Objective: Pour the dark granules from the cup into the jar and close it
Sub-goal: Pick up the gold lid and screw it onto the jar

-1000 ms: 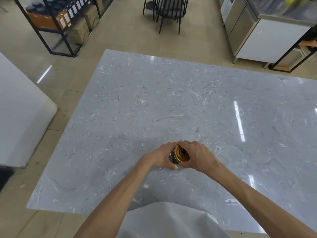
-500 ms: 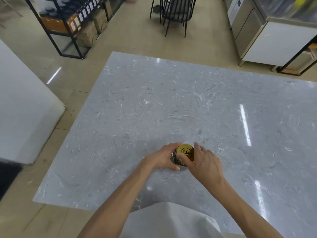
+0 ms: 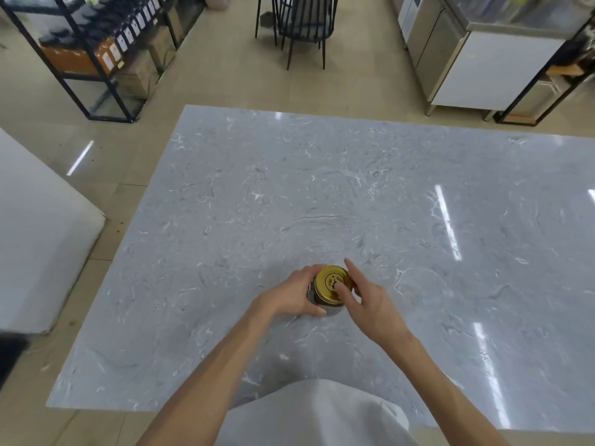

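Note:
A small glass jar with dark contents stands on the grey marble table, near its front edge. A gold lid sits on top of the jar. My left hand is wrapped around the jar's left side. My right hand is just right of the jar, fingers spread, with a fingertip or two resting on the lid. A clear cup, hard to make out, stands on the table right of my right hand.
A black shelf rack with boxes stands on the floor at the far left. A black chair is beyond the table. Steel and white cabinets stand at the far right. A white counter lies to the left.
My right hand has loosened from the lid and drawn back to the right, its fingers spreading. The gold lid now shows in full. My left hand still holds the jar.

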`<move>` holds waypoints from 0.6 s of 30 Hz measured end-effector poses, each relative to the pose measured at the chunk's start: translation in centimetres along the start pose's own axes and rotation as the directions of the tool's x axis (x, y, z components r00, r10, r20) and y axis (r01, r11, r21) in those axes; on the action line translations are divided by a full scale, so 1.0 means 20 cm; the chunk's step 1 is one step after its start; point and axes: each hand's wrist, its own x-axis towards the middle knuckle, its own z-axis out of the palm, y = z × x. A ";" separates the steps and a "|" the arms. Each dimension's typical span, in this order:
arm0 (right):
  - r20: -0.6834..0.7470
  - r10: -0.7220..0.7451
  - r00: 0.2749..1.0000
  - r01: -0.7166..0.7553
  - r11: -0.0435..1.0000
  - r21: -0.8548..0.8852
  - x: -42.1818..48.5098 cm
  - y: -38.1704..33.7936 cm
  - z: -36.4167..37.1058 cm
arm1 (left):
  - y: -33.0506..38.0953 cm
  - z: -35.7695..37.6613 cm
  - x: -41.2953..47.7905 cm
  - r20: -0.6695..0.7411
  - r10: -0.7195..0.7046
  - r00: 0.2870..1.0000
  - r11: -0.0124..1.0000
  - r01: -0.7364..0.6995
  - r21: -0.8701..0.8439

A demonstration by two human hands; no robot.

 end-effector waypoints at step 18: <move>-0.061 -0.639 0.767 0.629 0.767 -0.124 0.19 0.02 0.11 | -0.01 -0.04 0.03 0.059 0.164 0.985 0.985 -0.160 -0.070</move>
